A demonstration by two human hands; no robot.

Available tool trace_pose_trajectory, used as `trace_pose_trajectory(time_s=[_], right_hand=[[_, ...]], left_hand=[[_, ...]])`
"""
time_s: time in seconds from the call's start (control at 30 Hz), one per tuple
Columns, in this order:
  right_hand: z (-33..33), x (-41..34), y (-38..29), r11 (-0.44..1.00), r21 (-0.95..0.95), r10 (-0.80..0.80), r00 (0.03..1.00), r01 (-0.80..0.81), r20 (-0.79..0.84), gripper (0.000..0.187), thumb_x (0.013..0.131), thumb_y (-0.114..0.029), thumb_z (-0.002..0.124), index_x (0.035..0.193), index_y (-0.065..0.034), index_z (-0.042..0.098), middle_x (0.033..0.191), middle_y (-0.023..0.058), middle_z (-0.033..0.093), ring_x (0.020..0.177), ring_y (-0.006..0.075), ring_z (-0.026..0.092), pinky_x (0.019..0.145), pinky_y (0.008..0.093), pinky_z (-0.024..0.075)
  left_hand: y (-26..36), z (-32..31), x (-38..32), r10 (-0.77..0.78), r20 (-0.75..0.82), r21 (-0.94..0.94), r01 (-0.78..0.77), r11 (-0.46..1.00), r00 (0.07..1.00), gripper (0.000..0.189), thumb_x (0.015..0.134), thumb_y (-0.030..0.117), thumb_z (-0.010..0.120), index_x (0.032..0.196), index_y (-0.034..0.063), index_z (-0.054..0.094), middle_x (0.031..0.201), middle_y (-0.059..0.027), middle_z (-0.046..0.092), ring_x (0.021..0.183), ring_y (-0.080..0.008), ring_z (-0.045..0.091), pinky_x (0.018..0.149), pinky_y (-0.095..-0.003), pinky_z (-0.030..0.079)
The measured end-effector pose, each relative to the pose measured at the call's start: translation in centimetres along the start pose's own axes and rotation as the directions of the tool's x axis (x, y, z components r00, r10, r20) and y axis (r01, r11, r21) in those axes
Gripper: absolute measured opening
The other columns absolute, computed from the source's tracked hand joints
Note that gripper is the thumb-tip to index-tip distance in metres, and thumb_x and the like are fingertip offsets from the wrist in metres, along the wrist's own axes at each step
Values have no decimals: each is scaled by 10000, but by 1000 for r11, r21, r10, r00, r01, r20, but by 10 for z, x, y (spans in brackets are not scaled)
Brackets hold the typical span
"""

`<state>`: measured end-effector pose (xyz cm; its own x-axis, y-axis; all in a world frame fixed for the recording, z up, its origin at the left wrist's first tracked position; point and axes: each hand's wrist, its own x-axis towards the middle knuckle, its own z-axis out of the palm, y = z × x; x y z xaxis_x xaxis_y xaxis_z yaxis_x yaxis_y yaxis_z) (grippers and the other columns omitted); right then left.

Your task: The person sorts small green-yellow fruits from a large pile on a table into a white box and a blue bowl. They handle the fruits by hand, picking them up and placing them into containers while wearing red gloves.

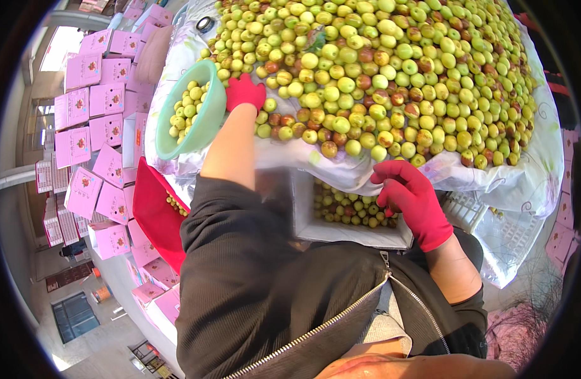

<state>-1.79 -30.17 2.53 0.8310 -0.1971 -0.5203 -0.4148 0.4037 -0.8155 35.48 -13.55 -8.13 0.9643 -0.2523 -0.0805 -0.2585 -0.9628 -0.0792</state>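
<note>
Green and reddish-brown jujube fruits (347, 85) lie heaped on a table covered with a pale flowered plastic cloth (319, 158). My left hand (244, 93), in a red glove, reaches to the heap's left edge, close beside a mint-green plastic basin (215, 102) that holds green fruits. Its fingers are spread, palm down; whether a fruit is under them is hidden. My right hand (409, 199), also red-gloved, hovers by the front edge of the cloth with curled fingers, above the right side of a grey-white bin (304, 208) partly filled with fruits. Its fingertips are partly hidden, and I cannot tell if they hold one.
A red container (153, 208) with some fruits stands at the left, below the basin. Stacked pink cartons (106, 128) fill the left side. A white plastic crate (465, 211) with clear plastic sits under the table's right front. A roll of tape (205, 24) lies at the upper left.
</note>
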Motion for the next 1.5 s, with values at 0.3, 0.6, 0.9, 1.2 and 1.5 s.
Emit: trace_pose_trajectory(time_s=[0.3,0.6,0.9,1.2,1.5], right_hand=[[-4,-21,3,999,31,-20,1000,20,19,271,906,-142,534,1163,-60,559,1028,28,617,734,81,561,607,225,460],[9,-14,11,998,-30,-49,999,48,-9,280,896,-120,530,1166,-49,559,1043,42,614,734,88,556,622,229,458],[20,-5,21,995,-99,-6,999,3,-37,248,898,-167,576,1120,-58,586,959,5,628,692,71,548,556,221,443],[18,-3,23,991,-130,-44,999,40,-24,241,895,-167,584,1103,-48,593,924,2,626,684,77,556,560,221,443],[18,-5,19,992,-123,-41,999,41,2,236,902,-166,568,1110,-55,595,926,-2,619,695,66,545,561,212,437]], left_hand=[[-15,-54,-66,370,-420,-492,-550,674,829,324,779,121,704,1088,114,607,1028,-159,616,989,-320,596,837,-388,477],[-92,-160,-84,448,-519,77,-482,873,728,388,771,107,704,1144,71,604,1102,-160,600,972,-314,601,830,-400,485],[-42,-4,-98,346,-65,-370,-345,863,936,514,760,194,716,1224,89,522,1083,-184,602,957,-380,596,834,-434,490],[-28,-53,-58,243,116,-949,36,312,963,204,901,199,587,1023,35,595,844,-73,632,686,-142,617,594,-264,496],[-16,-3,-89,563,91,-273,-523,807,821,415,839,134,576,1251,125,522,1002,-208,646,943,-358,622,802,-429,493]])
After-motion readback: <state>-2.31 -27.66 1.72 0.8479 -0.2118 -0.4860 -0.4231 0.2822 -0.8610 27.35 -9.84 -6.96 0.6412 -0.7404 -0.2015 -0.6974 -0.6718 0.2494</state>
